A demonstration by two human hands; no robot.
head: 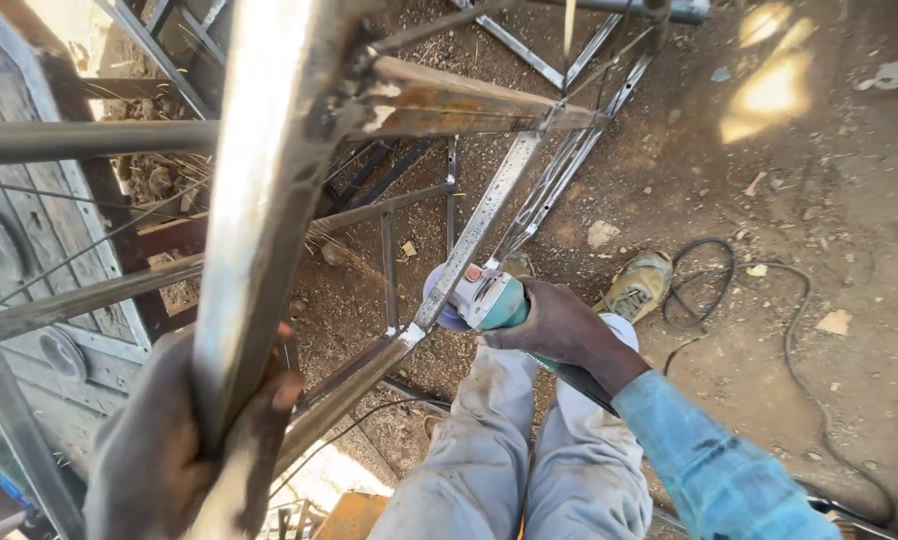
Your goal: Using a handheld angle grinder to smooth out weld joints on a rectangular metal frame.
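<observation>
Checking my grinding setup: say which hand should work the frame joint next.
Right. The right hand already holds the grinder against the frame; the left hand grips a near bar, probably steadying.

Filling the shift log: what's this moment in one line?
left hand: grips frame bar | right hand: holds grinder at frame joint | cable: on dirt

Left hand point(184, 450): blurred, close to the lens, cut by the bottom edge.
Grinding disc of the teal angle grinder point(484, 298): mostly hidden behind the grey steel frame bar point(469, 240).
Black power cable point(799, 370): ran off the bottom-right edge.
Tan work shoe point(637, 285): partly hidden by the knee.
</observation>
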